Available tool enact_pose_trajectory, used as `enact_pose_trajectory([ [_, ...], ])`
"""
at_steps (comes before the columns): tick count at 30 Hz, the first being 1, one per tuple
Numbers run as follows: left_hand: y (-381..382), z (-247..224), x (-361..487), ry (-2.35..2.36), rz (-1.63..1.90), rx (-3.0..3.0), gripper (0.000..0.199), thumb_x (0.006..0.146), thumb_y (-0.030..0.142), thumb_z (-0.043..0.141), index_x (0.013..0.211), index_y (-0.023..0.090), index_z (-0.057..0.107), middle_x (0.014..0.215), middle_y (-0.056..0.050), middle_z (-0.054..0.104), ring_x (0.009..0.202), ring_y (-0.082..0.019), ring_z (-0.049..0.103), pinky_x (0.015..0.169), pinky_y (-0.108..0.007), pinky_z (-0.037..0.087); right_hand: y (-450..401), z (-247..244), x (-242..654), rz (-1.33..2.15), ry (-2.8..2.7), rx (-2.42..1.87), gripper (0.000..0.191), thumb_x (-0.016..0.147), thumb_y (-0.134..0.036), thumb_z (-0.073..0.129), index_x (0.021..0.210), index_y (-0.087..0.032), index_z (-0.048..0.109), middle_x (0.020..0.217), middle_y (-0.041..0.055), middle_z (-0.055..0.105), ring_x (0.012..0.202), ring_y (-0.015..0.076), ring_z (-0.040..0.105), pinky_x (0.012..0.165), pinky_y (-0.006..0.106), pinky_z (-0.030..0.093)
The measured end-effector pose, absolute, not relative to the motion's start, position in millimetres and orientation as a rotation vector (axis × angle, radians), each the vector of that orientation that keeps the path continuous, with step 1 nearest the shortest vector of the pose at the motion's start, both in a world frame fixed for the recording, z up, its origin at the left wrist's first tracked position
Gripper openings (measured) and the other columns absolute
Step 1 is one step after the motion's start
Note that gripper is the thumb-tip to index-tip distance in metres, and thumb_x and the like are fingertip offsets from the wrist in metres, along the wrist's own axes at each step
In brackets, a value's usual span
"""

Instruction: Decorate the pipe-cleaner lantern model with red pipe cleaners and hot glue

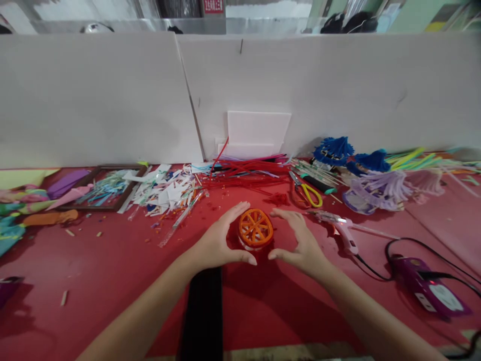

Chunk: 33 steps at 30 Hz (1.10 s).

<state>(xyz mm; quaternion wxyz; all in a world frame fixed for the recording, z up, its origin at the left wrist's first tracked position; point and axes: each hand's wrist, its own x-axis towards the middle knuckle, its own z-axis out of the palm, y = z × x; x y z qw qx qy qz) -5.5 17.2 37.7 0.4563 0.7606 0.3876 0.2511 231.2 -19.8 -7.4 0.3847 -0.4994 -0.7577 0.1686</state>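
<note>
An orange citrus-slice shape [256, 228] lies on top of a round object with a reddish and whitish side, low over the red table [150, 291]. On its left, my left hand [221, 240] curves around it, thumb and fingers apart. My right hand [302, 243] curves in the same way on its right, with its fingers spread and a gap to the orange shape. Neither hand holds anything. What supports the round object is partly hidden beneath it.
A pink glue gun [340, 228], yellow-handled scissors [311, 194] and a purple power strip [428, 288] are on the right. Red pipe cleaners [248, 170] lie behind. Paper scraps [173, 193] and a brown frame [126, 198] are left. Blue and lilac crafts [379, 188] stand back right.
</note>
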Motion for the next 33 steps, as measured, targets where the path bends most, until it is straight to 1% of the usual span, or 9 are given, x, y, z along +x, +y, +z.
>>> enact_pose_trajectory([
  [2,18,33,-4,0.949,0.658,1.877,0.098,0.059,0.044,0.083,0.141,0.02,0.034,0.151,-0.017,0.033,0.141,-0.032,0.029,0.116,-0.05,0.023,-15,-6,228,0.478,-1.951,-1.263,0.087,0.068,-0.07,0.061,0.137,-0.022,0.039,0.129,0.0136,0.055,0.118,0.0294,0.048,0.098,0.048,0.043],
  [4,20,30,-4,0.938,0.701,1.869,0.088,0.066,0.043,0.078,0.14,0.021,0.036,0.148,-0.016,0.039,0.14,-0.03,0.032,0.116,-0.049,0.024,-11,-7,224,0.506,-1.95,-1.263,0.082,0.072,-0.069,0.057,0.136,-0.021,0.042,0.13,0.0137,0.056,0.12,0.029,0.049,0.098,0.048,0.043],
  [6,22,29,-5,0.928,0.726,1.852,0.083,0.069,0.042,0.076,0.138,0.021,0.036,0.146,-0.015,0.042,0.138,-0.029,0.035,0.115,-0.048,0.027,-9,-8,221,0.514,-1.943,-1.262,0.075,0.075,-0.067,0.056,0.133,-0.021,0.046,0.128,0.0138,0.057,0.118,0.0284,0.051,0.097,0.047,0.044],
  [11,22,30,-9,0.925,0.735,1.853,0.085,0.063,0.042,0.081,0.134,0.019,0.04,0.148,-0.018,0.038,0.139,-0.031,0.032,0.114,-0.047,0.028,-7,-11,217,0.484,-1.955,-1.229,0.069,0.076,-0.062,0.059,0.131,-0.021,0.049,0.122,0.013,0.061,0.112,0.0279,0.054,0.094,0.046,0.046],
  [14,22,27,-7,0.941,0.753,1.826,0.085,0.063,0.04,0.081,0.134,0.019,0.039,0.144,-0.018,0.043,0.136,-0.031,0.037,0.114,-0.048,0.029,-8,-11,217,0.478,-1.963,-1.219,0.065,0.078,-0.059,0.059,0.129,-0.02,0.051,0.12,0.0126,0.062,0.11,0.0273,0.054,0.093,0.045,0.046],
  [17,21,23,-3,0.946,0.797,1.798,0.083,0.063,0.038,0.081,0.132,0.019,0.039,0.139,-0.017,0.049,0.131,-0.031,0.044,0.111,-0.047,0.033,-8,-10,217,0.474,-1.966,-1.214,0.06,0.079,-0.056,0.059,0.128,-0.021,0.052,0.118,0.0125,0.062,0.109,0.0272,0.054,0.094,0.046,0.045],
  [22,19,18,-2,0.893,0.87,1.801,0.073,0.066,0.035,0.079,0.127,0.019,0.042,0.136,-0.017,0.051,0.129,-0.029,0.047,0.109,-0.045,0.036,-10,-11,217,0.48,-1.948,-1.221,0.058,0.081,-0.054,0.059,0.129,-0.022,0.052,0.118,0.0121,0.061,0.11,0.0275,0.053,0.094,0.047,0.045],
  [27,19,17,-2,0.893,0.876,1.78,0.09,0.059,0.034,0.085,0.133,0.019,0.036,0.139,-0.018,0.047,0.132,-0.03,0.043,0.111,-0.047,0.035,-12,-14,212,0.492,-1.946,-1.218,0.06,0.084,-0.055,0.053,0.132,-0.02,0.047,0.123,0.0125,0.059,0.112,0.0262,0.051,0.095,0.044,0.044],
  [33,17,15,2,0.966,0.932,1.725,0.081,0.061,0.036,0.083,0.127,0.017,0.04,0.134,-0.019,0.051,0.127,-0.03,0.048,0.108,-0.048,0.037,-13,-15,209,0.481,-1.942,-1.211,0.055,0.088,-0.052,0.048,0.133,-0.019,0.046,0.124,0.0126,0.057,0.111,0.0259,0.049,0.097,0.046,0.043],
])
